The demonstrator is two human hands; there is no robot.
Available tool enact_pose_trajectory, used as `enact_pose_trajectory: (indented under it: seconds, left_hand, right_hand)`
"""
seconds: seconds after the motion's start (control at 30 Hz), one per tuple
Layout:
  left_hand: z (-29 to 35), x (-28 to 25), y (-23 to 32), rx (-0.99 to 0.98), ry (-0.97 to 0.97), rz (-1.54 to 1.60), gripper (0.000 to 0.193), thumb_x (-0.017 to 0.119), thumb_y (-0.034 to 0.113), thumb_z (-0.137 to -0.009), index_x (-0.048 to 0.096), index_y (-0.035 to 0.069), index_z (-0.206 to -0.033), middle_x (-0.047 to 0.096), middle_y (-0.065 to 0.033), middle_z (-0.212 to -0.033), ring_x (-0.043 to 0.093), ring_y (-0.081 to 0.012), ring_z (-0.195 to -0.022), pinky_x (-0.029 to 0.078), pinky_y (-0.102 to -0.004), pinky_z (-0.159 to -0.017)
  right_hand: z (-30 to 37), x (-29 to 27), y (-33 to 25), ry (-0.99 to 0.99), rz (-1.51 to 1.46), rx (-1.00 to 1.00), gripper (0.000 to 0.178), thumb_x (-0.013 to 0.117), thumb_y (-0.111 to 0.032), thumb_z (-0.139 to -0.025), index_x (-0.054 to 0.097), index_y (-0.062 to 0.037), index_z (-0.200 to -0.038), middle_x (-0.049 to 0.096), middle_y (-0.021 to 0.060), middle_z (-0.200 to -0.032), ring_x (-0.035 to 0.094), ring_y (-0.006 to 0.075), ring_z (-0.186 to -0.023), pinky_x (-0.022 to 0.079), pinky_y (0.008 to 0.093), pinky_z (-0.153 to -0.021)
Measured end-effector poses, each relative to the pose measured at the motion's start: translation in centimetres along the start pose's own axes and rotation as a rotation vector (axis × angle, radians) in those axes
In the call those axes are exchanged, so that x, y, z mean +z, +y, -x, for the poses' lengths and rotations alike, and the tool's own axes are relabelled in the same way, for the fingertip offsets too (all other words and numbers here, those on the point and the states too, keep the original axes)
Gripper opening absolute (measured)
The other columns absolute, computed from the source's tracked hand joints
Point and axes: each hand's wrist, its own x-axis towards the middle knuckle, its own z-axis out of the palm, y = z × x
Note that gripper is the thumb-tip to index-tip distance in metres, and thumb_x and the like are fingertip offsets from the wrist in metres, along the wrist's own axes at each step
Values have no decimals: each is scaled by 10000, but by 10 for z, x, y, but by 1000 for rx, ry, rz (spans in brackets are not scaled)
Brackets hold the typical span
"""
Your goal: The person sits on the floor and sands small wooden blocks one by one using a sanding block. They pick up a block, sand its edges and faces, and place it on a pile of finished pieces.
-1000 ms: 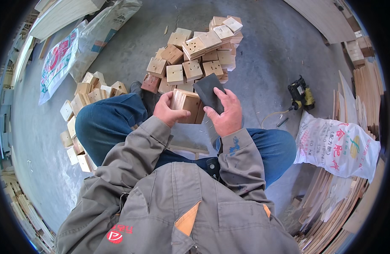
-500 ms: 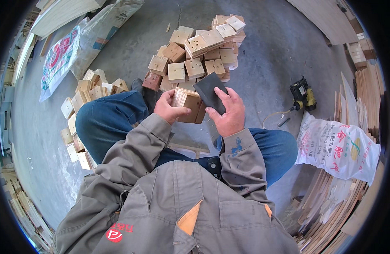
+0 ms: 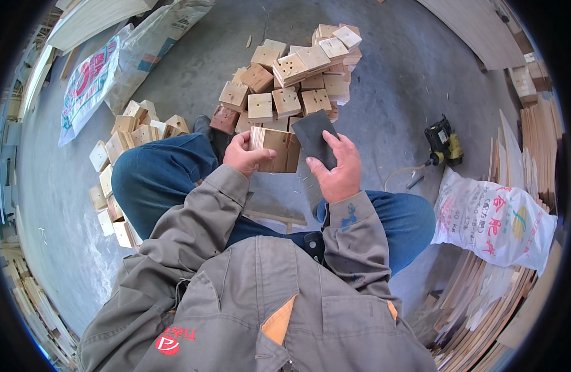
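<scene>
A square plywood block (image 3: 278,150) with layered edges is gripped at its left side by my left hand (image 3: 245,155), thumb across the broad face. On the right, my right hand (image 3: 338,164) pinches a thin dark grey sheet, like sandpaper (image 3: 316,133), between thumb and fingers. The sheet is tilted, its left edge close to the block's right edge; whether they touch I cannot tell. Just beyond my hands lies a heap of similar wooden blocks (image 3: 285,99), many with small dark holes or knots in their faces.
More blocks (image 3: 118,146) lie beside my left knee. A black and yellow nail gun (image 3: 443,141) with a hose rests on the floor at right. Near it a white printed sack (image 3: 496,217) lies over stacked wood strips (image 3: 477,304). Other sacks (image 3: 90,84) are at far left.
The block has turned so its broad face now points up toward me, and it sits slightly higher. The dark sheet has shifted a little to the right with my right hand.
</scene>
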Motion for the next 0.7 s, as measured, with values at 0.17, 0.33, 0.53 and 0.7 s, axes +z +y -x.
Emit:
enact_pose_trajectory:
  seconds: [0.17, 0.33, 0.53, 0.7]
  left_hand:
    - [0, 1, -3, 5, 24, -16, 925, 903, 25, -645, 412, -101, -1419, 633, -215, -1271, 676, -258, -1108, 565, -383, -964]
    - [-5, -6, -2, -30, 52, 47, 888, 894, 9, -650, 430, -104, -1399, 635, -202, -1257, 686, -249, -1076, 578, -374, -937]
    - [4, 4, 7, 62, 47, -42, 914, 908, 20, -639, 424, -88, -1406, 629, -187, -1265, 668, -245, -1115, 566, -374, -967]
    - [4, 6, 0, 86, -10, -125, 946, 924, 28, -618, 420, -72, -1412, 618, -181, -1288, 648, -246, -1160, 545, -372, -1004]
  right_hand:
    - [-1, 5, -8, -29, -46, -7, 683, 872, -256, -732, 645, -155, -1367, 584, 218, -1356, 563, 395, -1226, 443, 503, -1023]
    - [-2, -2, -9, -67, 12, -60, 626, 867, -211, -696, 685, -204, -1295, 601, 192, -1338, 579, 382, -1214, 454, 487, -1012]
    - [1, -7, 1, 19, 6, 58, 626, 868, -222, -700, 684, -178, -1296, 611, 191, -1333, 571, 385, -1231, 441, 494, -1037]
    - [-2, 3, 0, 16, -34, 81, 637, 867, -217, -718, 673, -173, -1323, 592, 193, -1365, 555, 384, -1250, 427, 486, -1054]
